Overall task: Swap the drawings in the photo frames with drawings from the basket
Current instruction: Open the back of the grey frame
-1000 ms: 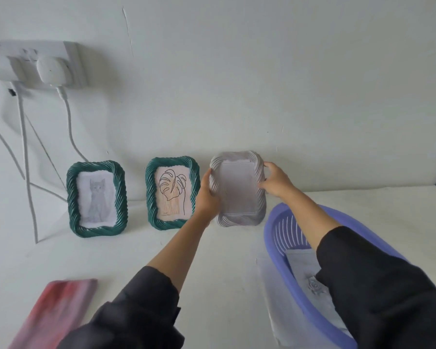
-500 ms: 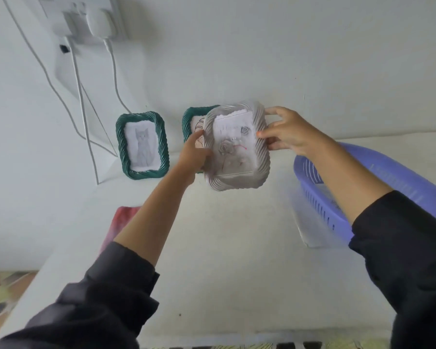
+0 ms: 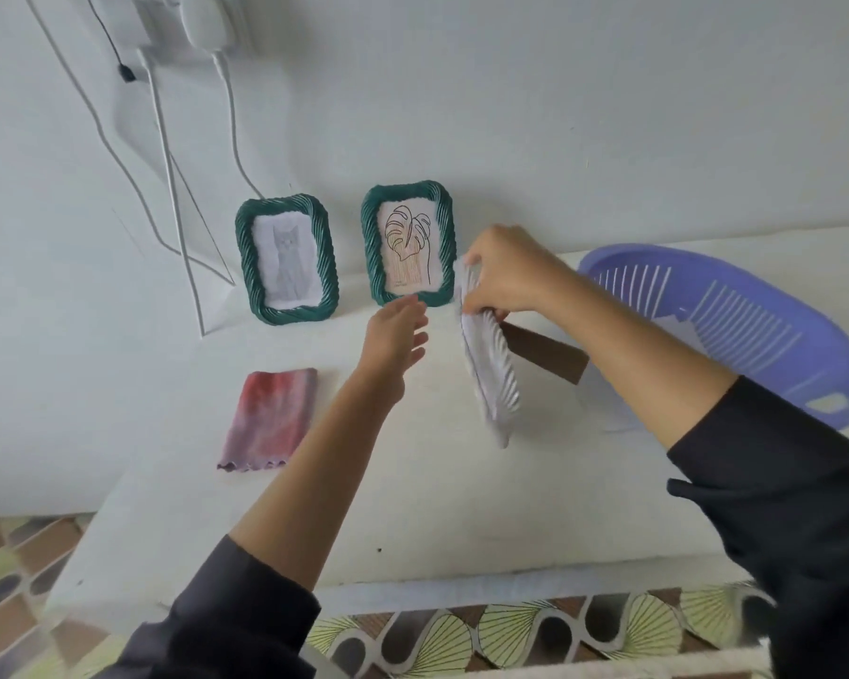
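Three frames in the head view, the only view.

Progress (judgement):
- The white frame is off the table and in hand, so the swap on it looks started but not finished.
- It is turned nearly edge-on, so its drawing is hidden. A brown back panel juts from the rear, and opening the back is probably the step in hand.
- The cat frame and leaf frame stand side by side against the wall, each with a drawing in it. I cannot tell whether these are the originals or replacements.
- The basket sits on the table at right, with at least one white sheet inside.

Grips:
- The right grip is clenched round the top end of the white frame, holding it tilted above the table between the leaf frame and the basket.
- The left grip is released, with fingers loose. It holds nothing and hovers just below the leaf frame.

Materials and shapes:
- All three frames are rectangular with rounded corners and ribbed, rope-like twisted rims. Two are dark green and one is pale, and they look like moulded plastic or resin.
- The basket is lilac plastic, oval, with slotted walls and a handle cut-out.
- The drawings are on thin paper. The panel looks like stiff card.
- A folded red-purple cloth with a wavy hem lies left of the arms.
- The table is matt white.
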Tool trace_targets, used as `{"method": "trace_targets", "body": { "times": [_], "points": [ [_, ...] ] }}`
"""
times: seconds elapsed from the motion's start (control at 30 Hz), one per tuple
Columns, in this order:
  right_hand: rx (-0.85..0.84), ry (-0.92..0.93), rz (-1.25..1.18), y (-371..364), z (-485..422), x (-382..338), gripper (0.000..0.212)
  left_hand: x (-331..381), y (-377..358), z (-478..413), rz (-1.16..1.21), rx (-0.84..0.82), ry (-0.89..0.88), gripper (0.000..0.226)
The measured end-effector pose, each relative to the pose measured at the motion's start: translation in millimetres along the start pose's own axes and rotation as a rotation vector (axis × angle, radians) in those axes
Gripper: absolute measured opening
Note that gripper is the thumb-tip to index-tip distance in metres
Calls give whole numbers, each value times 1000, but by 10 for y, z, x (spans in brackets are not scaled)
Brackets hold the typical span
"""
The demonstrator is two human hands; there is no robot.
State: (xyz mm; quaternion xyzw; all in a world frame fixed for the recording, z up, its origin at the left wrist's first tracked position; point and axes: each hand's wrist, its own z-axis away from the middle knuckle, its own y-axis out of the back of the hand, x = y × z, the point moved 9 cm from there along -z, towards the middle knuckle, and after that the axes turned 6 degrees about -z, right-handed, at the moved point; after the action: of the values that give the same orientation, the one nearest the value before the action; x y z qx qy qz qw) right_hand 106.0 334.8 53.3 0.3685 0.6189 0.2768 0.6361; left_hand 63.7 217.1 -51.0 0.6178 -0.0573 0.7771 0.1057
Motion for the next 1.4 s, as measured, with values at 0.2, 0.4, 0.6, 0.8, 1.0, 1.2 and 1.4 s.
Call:
{"method": "trace_targets", "body": {
  "times": [0.2,0.4,0.6,0.8,1.0,1.2,1.4],
  "points": [
    [-141,70,-14,-442,-62,-160,7,42,-135,95,122,45,-26,25],
    [-125,87,-201,-411,-41,319,25,-213,83,-5,-218,173,-68,44],
    [-199,118,-147,-985,161,934,40,-512,92,-34,-488,206,-139,38],
    [1,255,11,-1092,274,1045,41,-612,116,-33,-649,296,-179,49],
    [-26,288,-110,-1059,246,1070,34,-546,203,-235,-752,300,-172,32],
    [98,133,-136,-752,-218,1301,28,-361,98,-532,-863,124,-288,24],
    [12,101,-34,-859,-419,1336,21,-315,73,-706,-927,-7,-341,15]
  ]
}}
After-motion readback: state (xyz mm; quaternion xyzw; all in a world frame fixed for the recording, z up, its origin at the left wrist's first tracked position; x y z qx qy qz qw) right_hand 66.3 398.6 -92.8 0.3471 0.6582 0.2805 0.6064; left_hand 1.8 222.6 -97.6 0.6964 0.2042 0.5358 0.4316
